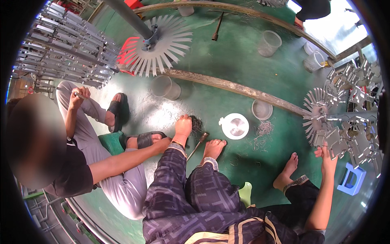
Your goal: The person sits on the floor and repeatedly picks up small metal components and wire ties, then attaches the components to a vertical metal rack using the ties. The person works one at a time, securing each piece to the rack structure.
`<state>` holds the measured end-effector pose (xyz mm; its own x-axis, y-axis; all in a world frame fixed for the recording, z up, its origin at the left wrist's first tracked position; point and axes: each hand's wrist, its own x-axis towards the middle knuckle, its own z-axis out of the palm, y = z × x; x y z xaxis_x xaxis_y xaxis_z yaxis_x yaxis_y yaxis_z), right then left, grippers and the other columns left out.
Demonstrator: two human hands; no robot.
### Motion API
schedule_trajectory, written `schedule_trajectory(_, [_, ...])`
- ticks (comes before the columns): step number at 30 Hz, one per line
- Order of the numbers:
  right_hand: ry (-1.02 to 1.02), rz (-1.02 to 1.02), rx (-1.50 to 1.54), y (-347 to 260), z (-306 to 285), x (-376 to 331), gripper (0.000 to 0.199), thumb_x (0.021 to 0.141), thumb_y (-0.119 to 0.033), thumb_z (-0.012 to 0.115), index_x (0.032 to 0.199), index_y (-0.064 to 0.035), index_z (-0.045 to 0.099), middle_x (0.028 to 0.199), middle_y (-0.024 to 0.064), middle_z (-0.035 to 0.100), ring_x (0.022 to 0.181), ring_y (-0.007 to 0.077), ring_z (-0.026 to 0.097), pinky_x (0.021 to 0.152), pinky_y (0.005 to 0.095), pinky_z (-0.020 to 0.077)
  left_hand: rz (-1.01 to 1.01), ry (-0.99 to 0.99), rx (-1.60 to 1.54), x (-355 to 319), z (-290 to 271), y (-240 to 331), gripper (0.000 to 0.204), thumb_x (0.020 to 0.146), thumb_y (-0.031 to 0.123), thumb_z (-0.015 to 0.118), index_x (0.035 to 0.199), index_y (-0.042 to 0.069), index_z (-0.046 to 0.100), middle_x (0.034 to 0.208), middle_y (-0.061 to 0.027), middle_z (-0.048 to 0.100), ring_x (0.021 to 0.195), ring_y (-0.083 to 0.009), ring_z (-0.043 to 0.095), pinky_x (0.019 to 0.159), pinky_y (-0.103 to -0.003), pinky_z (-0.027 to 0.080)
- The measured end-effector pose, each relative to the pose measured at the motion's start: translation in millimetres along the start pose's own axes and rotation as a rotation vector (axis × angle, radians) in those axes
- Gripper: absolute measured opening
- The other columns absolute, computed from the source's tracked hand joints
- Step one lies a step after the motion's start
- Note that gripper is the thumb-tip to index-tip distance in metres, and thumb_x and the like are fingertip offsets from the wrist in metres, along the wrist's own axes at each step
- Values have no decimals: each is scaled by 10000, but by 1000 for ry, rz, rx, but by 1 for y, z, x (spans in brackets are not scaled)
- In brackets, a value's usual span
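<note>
My left hand (183, 126), below a dark patterned cuff, is low at the edge of a dark pile of thin metal wire pieces (197, 124). Its fingers are curled, and whatever they hold is hidden. My right hand (325, 156) is raised at the right, with its fingers apart by the lower edges of hanging metal plates (333, 142) on a rack. Between my left hand and my bare foot lies a metal rod tool with a socket end (198, 145). A round white dish (235, 126) with a shiny centre lies nearby, beside scattered bent wires (264, 129).
A co-worker (122, 171) sits close on the left; one arm passes behind my left sleeve. Clear tubs (165, 88) stand near a long metal rail (227, 84). Finned metal racks (160, 44) rise at upper left and right. A blue stool (351, 179) is far right.
</note>
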<state>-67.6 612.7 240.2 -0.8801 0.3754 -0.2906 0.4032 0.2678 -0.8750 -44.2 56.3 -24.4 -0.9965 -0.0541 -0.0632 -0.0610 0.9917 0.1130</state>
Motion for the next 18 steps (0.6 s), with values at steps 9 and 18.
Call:
schedule_trajectory(9, [-29,11,16,-3,4,2,197,848,-117,562,956,46,541,739,126,587,561,187,585,465,269,451,-197,140,-374,-20,-3,40,183,717,109,633,898,79,622,816,-146,571,709,-331,575,688,-422,483])
schedule_trajectory(18, [-2,2,-16,-1,-1,5,211,847,-178,578,914,21,558,717,115,599,567,164,581,484,258,447,-271,119,-617,25,-82,32,229,720,29,605,947,32,639,861,-161,631,756,-272,626,721,-346,487])
